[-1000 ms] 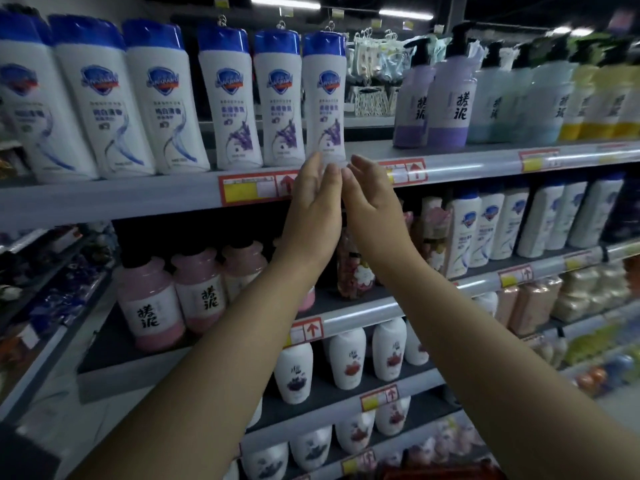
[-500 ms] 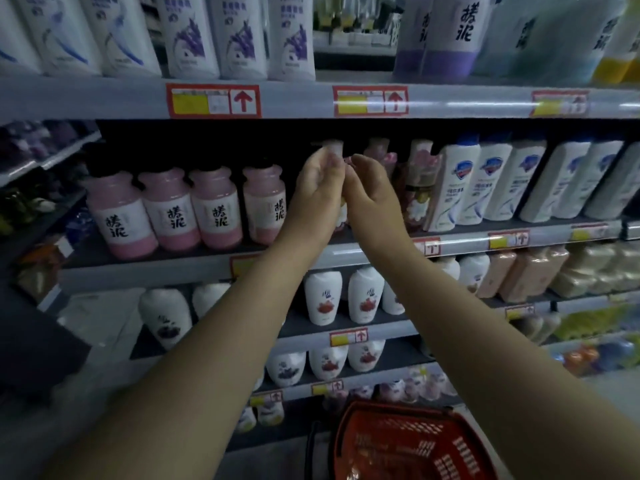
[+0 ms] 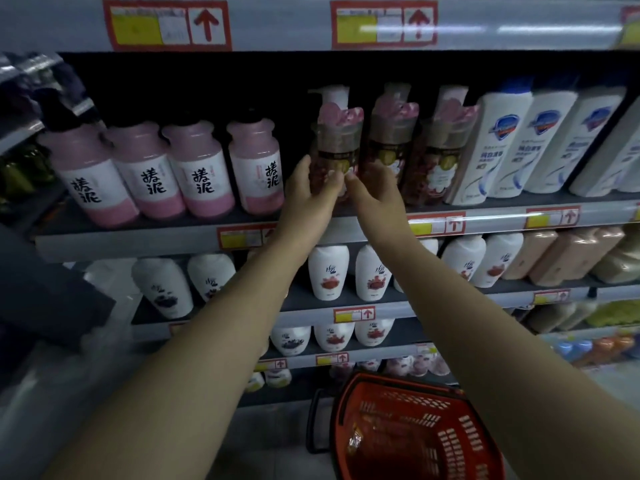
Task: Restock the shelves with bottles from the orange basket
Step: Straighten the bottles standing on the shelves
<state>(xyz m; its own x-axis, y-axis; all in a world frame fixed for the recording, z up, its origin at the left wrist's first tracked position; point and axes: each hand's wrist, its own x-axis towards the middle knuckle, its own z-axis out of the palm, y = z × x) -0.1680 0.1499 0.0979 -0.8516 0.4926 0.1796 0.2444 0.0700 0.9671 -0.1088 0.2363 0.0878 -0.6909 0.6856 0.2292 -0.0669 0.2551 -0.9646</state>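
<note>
while left hand [image 3: 310, 199] and right hand [image 3: 379, 197] fingers [image 3: 336, 180] grasp the clear petal-filled pump bottle [image 3: 334, 147], seat it upright, label forward.

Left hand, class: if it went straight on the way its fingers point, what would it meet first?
The leftmost clear pump bottle filled with dark red petals, directly behind the left hand; the hand may already touch it, as depth is unclear.
</note>
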